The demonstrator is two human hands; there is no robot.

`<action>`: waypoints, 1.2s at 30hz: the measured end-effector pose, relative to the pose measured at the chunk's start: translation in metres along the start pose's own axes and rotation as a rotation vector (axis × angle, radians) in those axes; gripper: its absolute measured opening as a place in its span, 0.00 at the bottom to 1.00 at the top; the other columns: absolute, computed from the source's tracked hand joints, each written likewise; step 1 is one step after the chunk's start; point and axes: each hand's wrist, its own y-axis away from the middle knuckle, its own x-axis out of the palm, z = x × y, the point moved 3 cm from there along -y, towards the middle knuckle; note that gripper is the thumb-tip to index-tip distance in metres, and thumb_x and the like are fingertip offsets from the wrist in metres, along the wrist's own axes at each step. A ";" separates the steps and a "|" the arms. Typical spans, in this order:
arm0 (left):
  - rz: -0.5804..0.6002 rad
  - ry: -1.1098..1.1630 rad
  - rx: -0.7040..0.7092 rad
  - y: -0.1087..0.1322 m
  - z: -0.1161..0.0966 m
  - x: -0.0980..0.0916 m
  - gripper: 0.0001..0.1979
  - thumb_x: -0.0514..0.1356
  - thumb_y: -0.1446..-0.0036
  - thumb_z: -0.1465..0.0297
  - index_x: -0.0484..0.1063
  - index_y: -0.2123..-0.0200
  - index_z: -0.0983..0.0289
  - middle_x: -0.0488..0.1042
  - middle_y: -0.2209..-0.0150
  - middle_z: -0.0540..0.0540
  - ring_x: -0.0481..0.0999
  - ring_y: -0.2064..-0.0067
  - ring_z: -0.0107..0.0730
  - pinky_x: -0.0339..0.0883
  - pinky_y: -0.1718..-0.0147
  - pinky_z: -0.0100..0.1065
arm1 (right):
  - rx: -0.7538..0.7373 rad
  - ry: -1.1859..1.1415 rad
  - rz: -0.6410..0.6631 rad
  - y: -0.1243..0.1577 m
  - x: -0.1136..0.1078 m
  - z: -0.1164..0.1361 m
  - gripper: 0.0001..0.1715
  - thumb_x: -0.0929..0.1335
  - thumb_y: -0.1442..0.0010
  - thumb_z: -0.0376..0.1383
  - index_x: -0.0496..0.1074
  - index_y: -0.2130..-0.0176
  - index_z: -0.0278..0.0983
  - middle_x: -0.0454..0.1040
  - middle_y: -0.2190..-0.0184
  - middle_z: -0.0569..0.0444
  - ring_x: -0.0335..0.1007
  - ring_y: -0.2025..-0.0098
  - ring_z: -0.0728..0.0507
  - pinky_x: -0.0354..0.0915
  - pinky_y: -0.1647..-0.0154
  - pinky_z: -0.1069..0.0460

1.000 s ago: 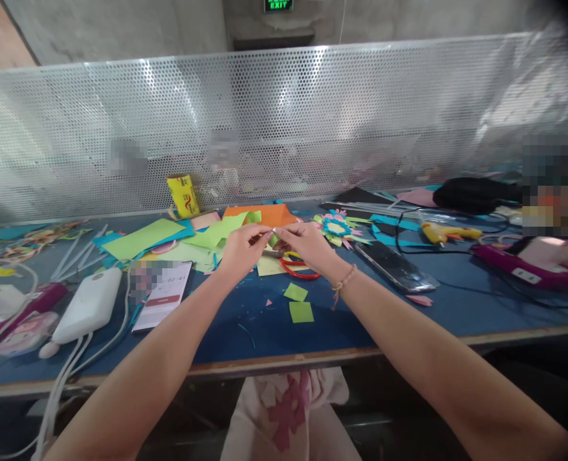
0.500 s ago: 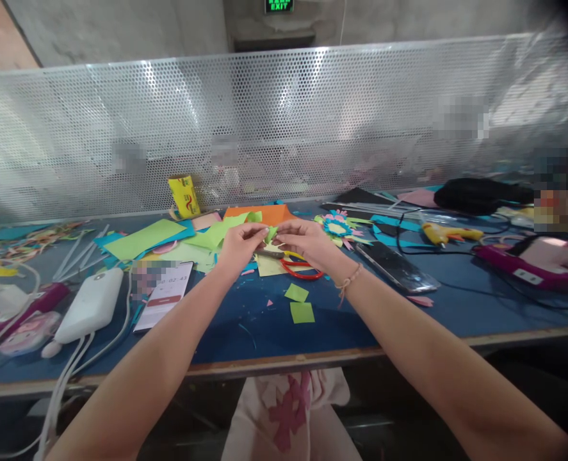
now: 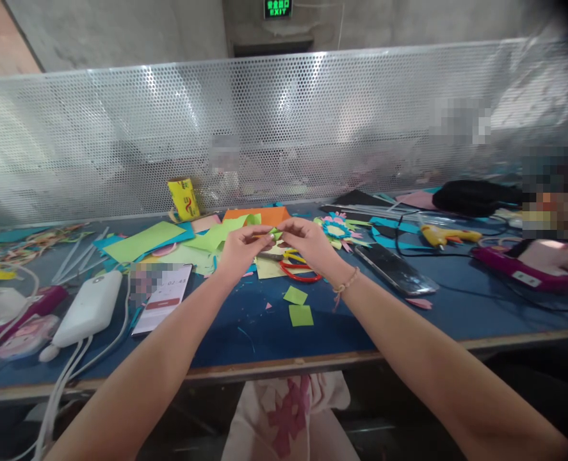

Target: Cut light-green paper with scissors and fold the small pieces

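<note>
A small piece of green paper (image 3: 276,234) is pinched between the fingertips of both hands above the table. My left hand (image 3: 246,251) grips it from one side, thumb and fingers together. From the other side my right hand (image 3: 311,243) holds it the same way; fingers cover most of the piece. Just below the hands lie scissors with red and yellow handles (image 3: 300,275), on a pale yellow sheet (image 3: 268,269). Two small green paper squares (image 3: 301,315) rest nearer the table's front edge. Behind my left hand spread larger green sheets (image 3: 216,235).
A lit phone (image 3: 164,301) and a white power bank (image 3: 89,308) with cables lie left. To the right are a dark phone (image 3: 396,269), a yellow glue gun (image 3: 447,236) and a paper flower (image 3: 336,227). A perforated metal screen (image 3: 168,128) stands behind.
Both hands have drawn slightly closer together at the fingertips, and less of the green paper shows between them. The view has tilted up slightly.
</note>
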 end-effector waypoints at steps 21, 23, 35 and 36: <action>-0.015 -0.106 0.027 0.002 -0.002 0.002 0.12 0.62 0.57 0.70 0.73 0.65 0.66 0.77 0.68 0.56 0.75 0.71 0.28 0.71 0.66 0.35 | 0.165 -0.187 0.016 0.001 0.001 -0.004 0.08 0.68 0.53 0.36 0.68 0.69 0.37 0.72 0.75 0.58 0.71 0.75 0.51 0.68 0.73 0.55; -0.010 -0.102 0.015 0.002 -0.001 0.002 0.13 0.62 0.58 0.70 0.73 0.65 0.65 0.77 0.67 0.56 0.75 0.70 0.28 0.71 0.66 0.35 | 0.183 -0.185 0.028 0.001 0.001 -0.004 0.08 0.68 0.53 0.36 0.68 0.69 0.37 0.72 0.75 0.57 0.71 0.75 0.51 0.68 0.72 0.54; -0.020 -0.251 0.209 0.003 -0.006 -0.003 0.08 0.61 0.55 0.69 0.73 0.68 0.62 0.75 0.63 0.56 0.74 0.70 0.26 0.70 0.70 0.31 | 0.153 -0.144 0.073 0.001 0.001 -0.004 0.10 0.71 0.56 0.36 0.69 0.70 0.37 0.73 0.74 0.57 0.70 0.72 0.51 0.68 0.71 0.55; -0.015 -0.257 0.227 0.003 -0.007 -0.003 0.08 0.61 0.55 0.69 0.73 0.68 0.62 0.75 0.63 0.55 0.74 0.70 0.26 0.70 0.70 0.31 | 0.151 -0.148 0.079 0.001 0.002 -0.003 0.10 0.71 0.55 0.37 0.69 0.70 0.37 0.73 0.74 0.57 0.70 0.71 0.51 0.68 0.70 0.55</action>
